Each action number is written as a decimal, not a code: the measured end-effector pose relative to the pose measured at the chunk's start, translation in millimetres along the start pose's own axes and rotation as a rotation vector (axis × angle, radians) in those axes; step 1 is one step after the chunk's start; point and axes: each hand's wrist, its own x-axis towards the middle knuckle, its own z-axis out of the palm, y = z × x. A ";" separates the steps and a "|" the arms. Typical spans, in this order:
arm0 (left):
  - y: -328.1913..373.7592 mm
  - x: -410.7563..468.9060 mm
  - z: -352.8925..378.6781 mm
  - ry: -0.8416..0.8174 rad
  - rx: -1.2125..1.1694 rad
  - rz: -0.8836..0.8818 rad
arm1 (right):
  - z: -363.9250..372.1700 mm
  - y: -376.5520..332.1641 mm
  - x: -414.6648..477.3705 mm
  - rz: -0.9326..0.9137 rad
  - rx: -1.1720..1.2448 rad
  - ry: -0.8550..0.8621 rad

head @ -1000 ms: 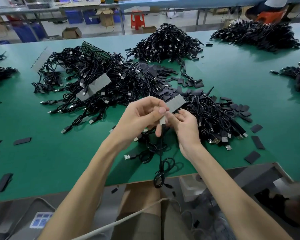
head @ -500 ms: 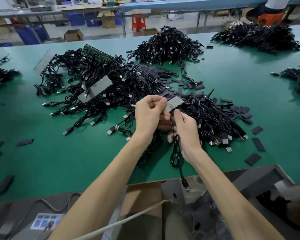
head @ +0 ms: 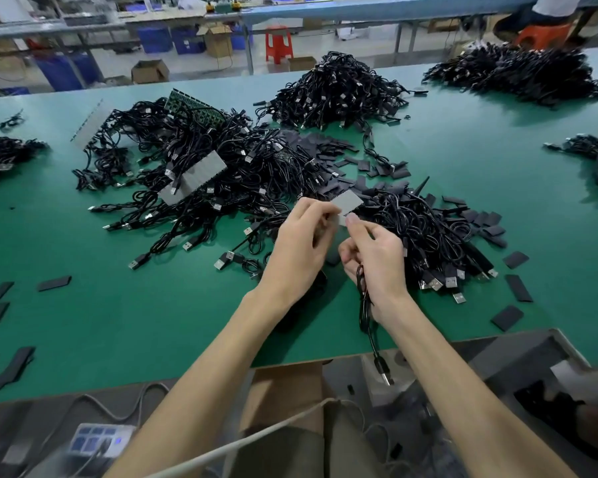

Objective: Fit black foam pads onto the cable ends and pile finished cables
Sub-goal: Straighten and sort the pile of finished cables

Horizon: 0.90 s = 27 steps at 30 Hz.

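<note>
Green table [head: 152,322], near edge: left hand [head: 297,250] pinches a grey strip [head: 351,202] by its corner. Right hand [head: 377,260] is curled round a black cable [head: 364,312], forefinger at the strip. The cable's plug hangs past the near edge. Cable heap [head: 428,236] lies just beyond.

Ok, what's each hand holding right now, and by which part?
Left hand pinches the grey strip at its near edge; right hand holds the black cable partway along, plug end hanging free.

Head-worn wide view, forward-down, close over green table [head: 118,322]
</note>
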 end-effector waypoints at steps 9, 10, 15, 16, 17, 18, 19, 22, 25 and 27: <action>-4.6 -8.5 -6.5 -0.139 0.482 0.018 | 2.9 -11.4 -6.4 -0.033 0.114 0.011; -5.3 -8.2 -8.8 -0.146 0.536 0.003 | 3.3 -12.2 -7.1 -0.032 0.124 0.017; -5.3 -9.8 -23.2 -0.183 0.684 -0.017 | 2.9 -14.0 -7.5 -0.024 0.184 -0.003; -5.0 -10.6 -26.1 -0.198 0.709 -0.036 | 2.4 -13.7 -6.9 -0.022 0.195 -0.008; -4.3 -11.6 -29.1 -0.220 0.744 -0.061 | 1.7 -13.3 -6.2 -0.019 0.205 -0.012; -3.8 -12.6 -32.2 -0.245 0.782 -0.096 | 1.2 -13.0 -5.5 -0.018 0.211 -0.016; -3.2 -13.6 -35.9 -0.268 0.820 -0.138 | 1.0 -12.5 -5.1 -0.019 0.212 -0.019; -2.9 -16.2 -49.9 -0.335 0.948 -0.274 | 0.9 -11.8 -3.8 -0.028 0.202 -0.026; -0.6 -18.0 -60.3 -0.399 1.034 -0.337 | 0.9 -11.8 -2.5 -0.034 0.193 -0.022; 2.4 -15.7 -60.7 -0.443 1.021 -0.321 | 2.8 -11.3 -1.7 -0.033 0.181 -0.011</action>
